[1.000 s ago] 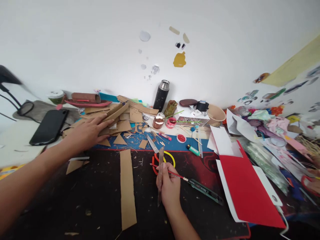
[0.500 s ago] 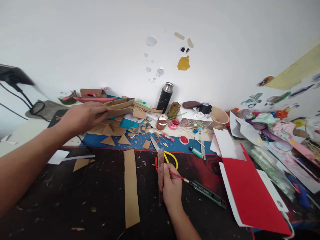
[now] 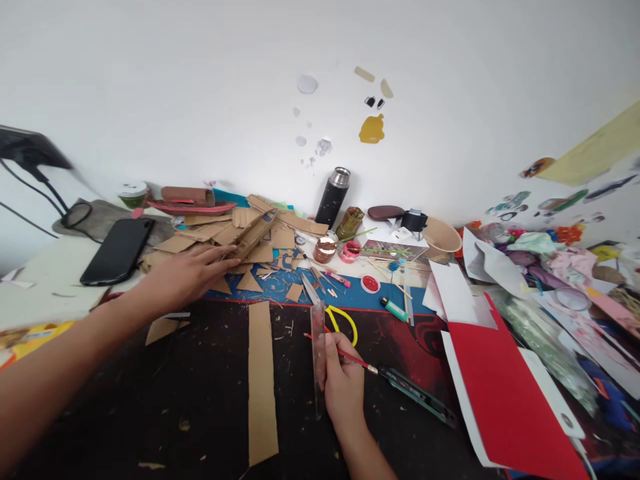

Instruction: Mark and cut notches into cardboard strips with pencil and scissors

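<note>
My left hand [image 3: 200,270] reaches over a pile of cardboard pieces [image 3: 200,233], its fingertips at a narrow folded cardboard piece [image 3: 255,235]; whether it grips that piece is unclear. In my right hand [image 3: 345,377] are a clear ruler [image 3: 318,360], held upright, and a red pencil [image 3: 354,359] lying across the fingers. A long cardboard strip [image 3: 262,387] lies flat on the dark mat between the hands. Scissors with a yellow handle [image 3: 354,320] rest just beyond my right hand, and a utility knife [image 3: 417,395] is to its right.
A black flask [image 3: 333,198] and paint jars [image 3: 325,248] stand near the wall. Red card [image 3: 515,387] lies at right beside cluttered craft materials. A phone [image 3: 117,252] and a reddish model boat [image 3: 193,205] are at left.
My left hand has moved right and down, and the folded cardboard piece by it now sits tilted on the pile. The phone has come into clear view. The ruler has shifted slightly left.
</note>
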### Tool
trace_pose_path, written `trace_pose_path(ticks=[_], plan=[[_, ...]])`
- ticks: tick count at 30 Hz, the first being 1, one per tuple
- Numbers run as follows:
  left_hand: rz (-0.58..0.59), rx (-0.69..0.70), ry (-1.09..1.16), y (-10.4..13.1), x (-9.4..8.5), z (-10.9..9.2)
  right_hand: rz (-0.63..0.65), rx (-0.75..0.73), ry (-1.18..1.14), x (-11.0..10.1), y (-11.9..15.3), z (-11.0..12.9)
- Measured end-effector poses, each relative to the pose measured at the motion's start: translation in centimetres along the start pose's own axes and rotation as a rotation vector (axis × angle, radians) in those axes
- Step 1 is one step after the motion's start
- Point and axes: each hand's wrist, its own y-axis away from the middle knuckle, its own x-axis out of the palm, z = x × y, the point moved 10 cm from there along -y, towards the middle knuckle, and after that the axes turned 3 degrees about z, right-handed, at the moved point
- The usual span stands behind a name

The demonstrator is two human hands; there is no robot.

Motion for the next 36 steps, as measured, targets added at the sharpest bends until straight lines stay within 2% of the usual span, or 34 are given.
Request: trace_pose_path(ticks=[8,13,16,22,27,32,33,36], plan=[[0.016,-0.028,0.016,0.1,-1.0,1.1,-0.003,-0.027,0.08,0.0,0.1,0.5],[-0.012,-0.003,0.003,-0.2,-1.9,0.4,-0.014,-0.055,0.124,-0.1,0.2,0.5],[-0.038,0.006,-0.019,-0.7,-2.3,0.0,0.001,-0.06,0.14,0.0,0.2,0.3],[-0.042,-0.022,0.011,-2.2,-2.5,1.0,0.006,-0.097,0.178,0.1,0.2,0.3],[-0.161,-0.005,0.049,-2.1,-2.7,1.3,-0.011,-0.085,0.183,0.1,0.2,0.1],[-0.28,0.022,0.196,-0.1,-4.0,-1.7,-0.006,-0.05,0.082,0.1,-0.1,0.1],[-0.26,0.044,0.243,0.5,-4.0,-2.9,-0.006,-0.042,0.037,0.0,-0.3,0.1],[-0.018,0.186,0.399,2.9,-2.1,-7.9,-0.011,-0.024,-0.089,-0.2,-0.8,0.2]])
